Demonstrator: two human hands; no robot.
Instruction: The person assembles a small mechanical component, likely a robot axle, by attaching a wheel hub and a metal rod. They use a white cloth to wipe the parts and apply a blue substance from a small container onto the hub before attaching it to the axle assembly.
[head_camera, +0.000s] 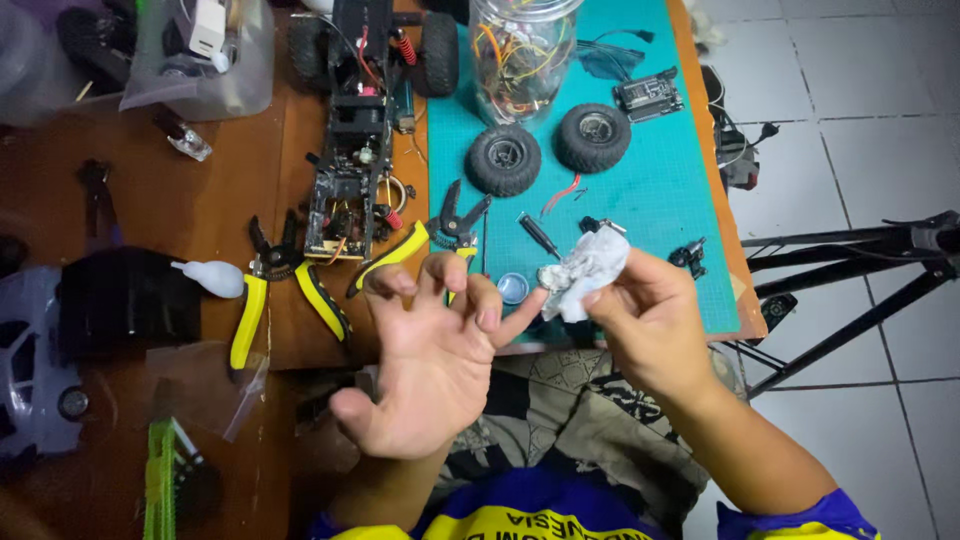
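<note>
My right hand (650, 315) pinches a crumpled white tissue (585, 270) above the near edge of the teal cutting mat (660, 190). Held palm up with its fingers spread, my left hand (430, 360) holds nothing; its index fingertip touches the tissue. Just behind the hands lie a small round blue cap (512, 288), a small dark screwdriver (538, 235) and yellow-handled pliers (420, 245). Two loose black rubber tyres (503, 158) (593, 136) rest on the mat.
A stripped model car chassis (355, 130) lies on the brown wooden table (180, 200). Nearby are a glass jar of wires (518, 55), a small circuit board (648, 95), yellow-handled cutters (262, 290), a white bulb blower (210, 278), a black box (125, 300) and a black metal stand (860, 290) over tiled floor.
</note>
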